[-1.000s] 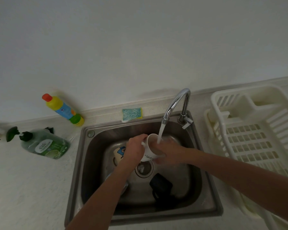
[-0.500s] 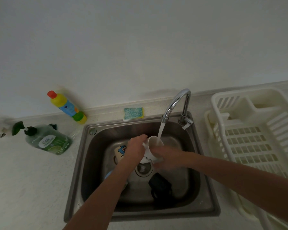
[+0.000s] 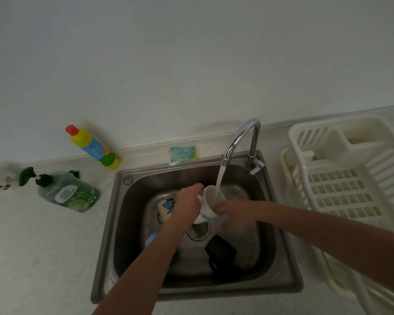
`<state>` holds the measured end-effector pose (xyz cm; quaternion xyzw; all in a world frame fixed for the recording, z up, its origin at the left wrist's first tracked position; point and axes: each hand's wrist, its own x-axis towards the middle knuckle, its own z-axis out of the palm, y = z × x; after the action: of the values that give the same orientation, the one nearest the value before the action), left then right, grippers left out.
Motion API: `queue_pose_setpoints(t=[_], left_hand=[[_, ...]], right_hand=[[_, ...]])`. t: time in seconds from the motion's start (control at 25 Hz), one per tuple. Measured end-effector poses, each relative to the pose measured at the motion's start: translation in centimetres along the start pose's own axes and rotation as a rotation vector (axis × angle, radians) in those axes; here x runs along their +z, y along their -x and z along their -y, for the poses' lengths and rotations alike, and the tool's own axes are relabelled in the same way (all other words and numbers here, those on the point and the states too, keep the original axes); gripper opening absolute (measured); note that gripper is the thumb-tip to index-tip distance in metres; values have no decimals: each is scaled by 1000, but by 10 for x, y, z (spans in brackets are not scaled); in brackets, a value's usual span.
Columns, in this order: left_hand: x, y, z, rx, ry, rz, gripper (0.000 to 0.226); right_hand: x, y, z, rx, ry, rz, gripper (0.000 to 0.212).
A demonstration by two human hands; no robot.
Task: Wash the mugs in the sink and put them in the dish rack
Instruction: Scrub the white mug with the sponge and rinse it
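my left hand (image 3: 188, 206) and right hand (image 3: 233, 212) both grip the white mug (image 3: 210, 202), tilted under the tap (image 3: 237, 139) with water running into it, above the middle of the sink (image 3: 132, 196). a black mug (image 3: 220, 248) lies at the sink's near side, a printed mug (image 3: 166, 206) at its left. the rack (image 3: 341, 178) sits on the worktop (image 3: 43, 246) by the sink's right edge, a sponge (image 3: 183, 152) behind the back edge.

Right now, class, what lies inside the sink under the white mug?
Under the white mug shows the drain, partly covered; nearby in the sink lie a black mug and a printed mug, half hidden by the left hand.
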<state>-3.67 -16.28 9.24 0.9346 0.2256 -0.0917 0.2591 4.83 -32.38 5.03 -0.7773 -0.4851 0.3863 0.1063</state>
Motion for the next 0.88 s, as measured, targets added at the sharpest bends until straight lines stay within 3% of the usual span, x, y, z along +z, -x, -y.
queue_pose_setpoints(t=[0.04, 0.12, 0.2, 0.28, 0.36, 0.4, 0.52, 0.6, 0.72, 0.88], left_hand=[[1, 0, 2, 2, 7, 3, 38], [3, -1, 5, -12, 29, 7, 37], [0, 0, 6, -48, 82, -27, 38], [-2, 0, 3, -63, 108, -68, 47], [-3, 4, 2, -87, 126, -82, 56], [-4, 6, 1, -120, 178, -89, 58], [-5, 10, 8, -281, 451, -72, 66], [-1, 11, 15, -413, 723, -38, 59], [5, 16, 10, -620, 1200, -3, 35], [9, 21, -8, -603, 1355, 72, 39]], right_hand=[[5, 0, 2, -5, -46, 10, 62], [-2, -3, 8, -42, -108, -133, 69], [-14, -4, 5, -55, -5, -207, 71], [-11, 2, 3, -55, 30, -75, 68], [5, 6, 5, -29, -119, -1, 64], [8, 7, 12, -32, -229, -64, 64], [-5, 1, 20, 13, -377, -490, 75], [-14, 5, 15, 86, -588, -575, 76], [-10, 12, 6, 251, -1064, -314, 70], [13, 15, 2, 315, -1768, -174, 59]])
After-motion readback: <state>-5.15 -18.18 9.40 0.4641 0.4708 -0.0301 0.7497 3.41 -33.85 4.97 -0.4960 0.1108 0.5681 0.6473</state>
